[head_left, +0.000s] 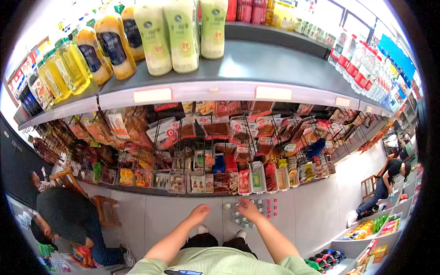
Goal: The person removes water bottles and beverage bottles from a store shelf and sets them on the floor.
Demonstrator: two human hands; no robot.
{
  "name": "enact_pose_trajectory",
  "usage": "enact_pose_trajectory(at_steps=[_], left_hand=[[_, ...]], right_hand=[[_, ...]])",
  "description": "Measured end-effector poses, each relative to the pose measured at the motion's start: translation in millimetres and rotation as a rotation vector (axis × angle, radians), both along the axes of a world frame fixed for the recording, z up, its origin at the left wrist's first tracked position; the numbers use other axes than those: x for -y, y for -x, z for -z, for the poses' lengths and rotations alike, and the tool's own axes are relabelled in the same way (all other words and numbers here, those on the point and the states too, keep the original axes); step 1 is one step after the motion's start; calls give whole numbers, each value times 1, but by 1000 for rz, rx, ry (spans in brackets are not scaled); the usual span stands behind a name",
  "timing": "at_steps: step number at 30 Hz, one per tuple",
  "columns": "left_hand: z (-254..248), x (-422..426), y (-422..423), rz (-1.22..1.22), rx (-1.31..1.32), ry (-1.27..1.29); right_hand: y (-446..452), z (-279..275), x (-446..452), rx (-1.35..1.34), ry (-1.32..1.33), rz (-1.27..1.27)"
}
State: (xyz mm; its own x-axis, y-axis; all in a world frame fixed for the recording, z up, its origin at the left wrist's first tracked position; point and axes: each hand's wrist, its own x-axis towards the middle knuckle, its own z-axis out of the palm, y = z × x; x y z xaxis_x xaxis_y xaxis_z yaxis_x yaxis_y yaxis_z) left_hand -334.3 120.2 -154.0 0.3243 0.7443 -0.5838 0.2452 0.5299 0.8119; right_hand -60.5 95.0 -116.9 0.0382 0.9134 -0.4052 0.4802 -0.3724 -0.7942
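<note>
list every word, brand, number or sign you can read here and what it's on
No text reads clearly enough to quote.
Pale green bottles: printed labels, too blurred.
Dark-labelled yellow bottles: light lettering, too blurred.
Red-labelled clear bottles: too small.
Shelf-edge tags: no legible print.
Hanging packets: too small.
Small red-capped bottles: no legible text.

Grey tiled floor [316,220] — dark-topped shelf [279,64], bright windows [333,11] beyond
</note>
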Motion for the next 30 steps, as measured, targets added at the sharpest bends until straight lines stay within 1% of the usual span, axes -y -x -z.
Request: enact_pose_trajectory(at_steps=[2,3,4,5,6,7,8,9,10,11,12,13,15,16,17,18,20,21,23,25,27,29,30], left_hand=[[-21,-11,9,-10,-4,-75],[-33,-17,12,-5,1,-90],[-45,-24,17,-43,86,-109],[-60,-31,20,-79,171,-126],[-83,-41,19,-96,205,-142],[-98,-52,20,-107,303,-241],[-115,-63,22,-116,401,-338],[-150,-72,18,-122,384,-463],[-194,-79,13,-127,367,-587],[-230,-86,10,-124,403,-658],[-258,-94,7,-130,471,-736],[-285,-103,4,-93,520,-799],[-332,-115,-4,-59,613,-950],[-352,-122,-9,-48,655,-986],[-370,-129,-12,-19,668,-1025],[-379,-142,-18,-4,697,-1090],[-418,-152,-34,-14,697,-1175],[-429,-163,-42,-11,695,-1166],[-445,-181,-57,-12,693,-1160],[-455,-197,-71,-71,751,-995],[-458,-217,-82,-107,716,-1043],[-459,-229,-91,-142,678,-1088],[-461,-230,-95,-224,674,-1098]], right_hand=[[3,-11,-5,6,-45,1],[10,-27,-8,2,-73,-1],[16,-44,-10,-64,-96,25],[22,-58,-16,-63,-110,32],[29,-70,-22,-146,-221,46],[34,-80,-28,-231,-329,60],[36,-91,-39,-292,-361,51],[41,-132,-45,-227,-367,21],[49,-170,-49,-348,-408,57],[49,-183,-60,-358,-505,16],[49,-208,-70,-368,-585,-39],[50,-232,-78,-435,-676,-70],[53,-286,-91,-519,-751,-112],[57,-310,-97,-585,-801,-105],[57,-334,-104,-543,-887,-138],[57,-350,-116,-572,-937,-162],[55,-378,-145,-461,-1032,-170],[59,-394,-158,-568,-1044,-140],[60,-419,-186,-572,-1092,-101],[61,-431,-217,-576,-1106,-72],[63,-440,-241,-593,-1061,38],[67,-445,-259,-606,-1025,73],[69,-447,-266,-620,-988,113]])
